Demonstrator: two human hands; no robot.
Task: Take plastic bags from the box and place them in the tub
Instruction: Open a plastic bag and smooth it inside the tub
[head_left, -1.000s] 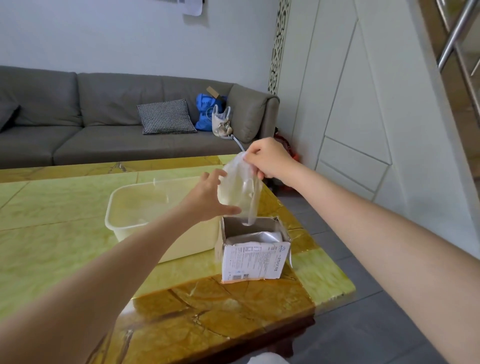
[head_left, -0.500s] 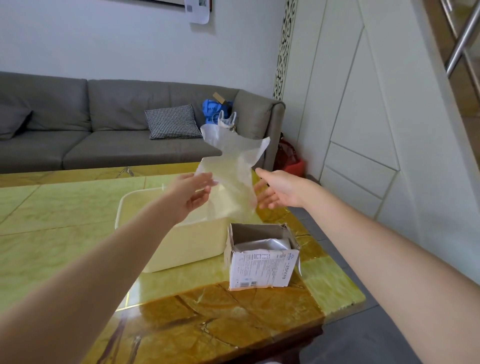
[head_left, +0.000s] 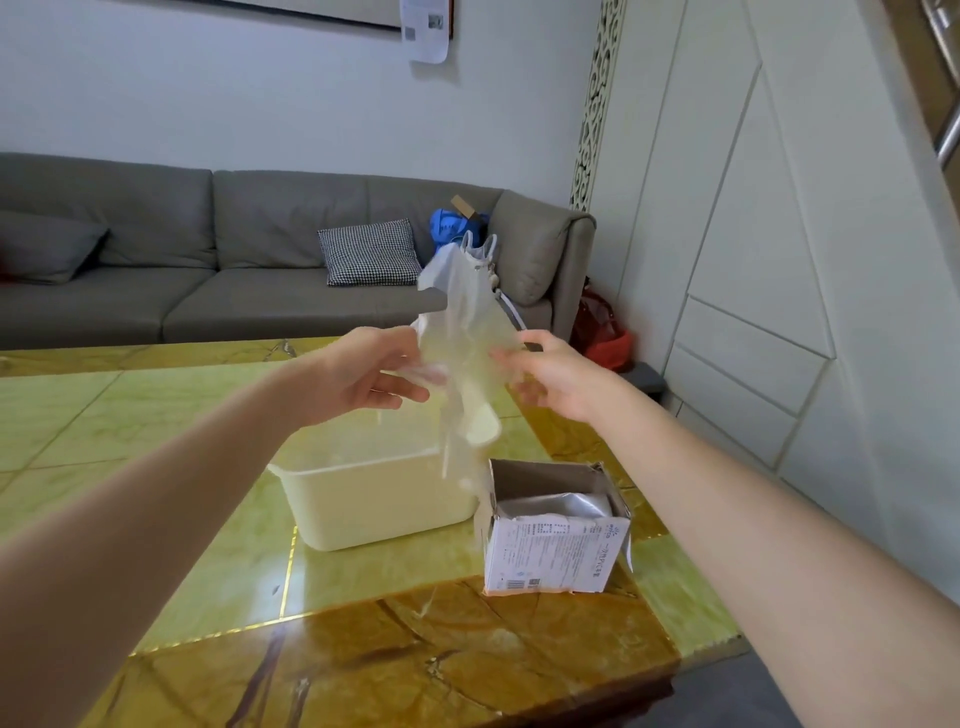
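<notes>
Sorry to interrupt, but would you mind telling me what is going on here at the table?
A person is holding a thin plastic bag up in the air between the left hand and right hand, above the white tub. The open cardboard box stands beside the tub on the table. The bag is not in the tub yet.

— Anything worn on the left hand (head_left: 363, 379) or the right hand (head_left: 558, 382)?
— Nothing: no glove, ring or watch.
— And sleeves?
— None in view; both forearms bare from the frame edges to the wrists.
</notes>
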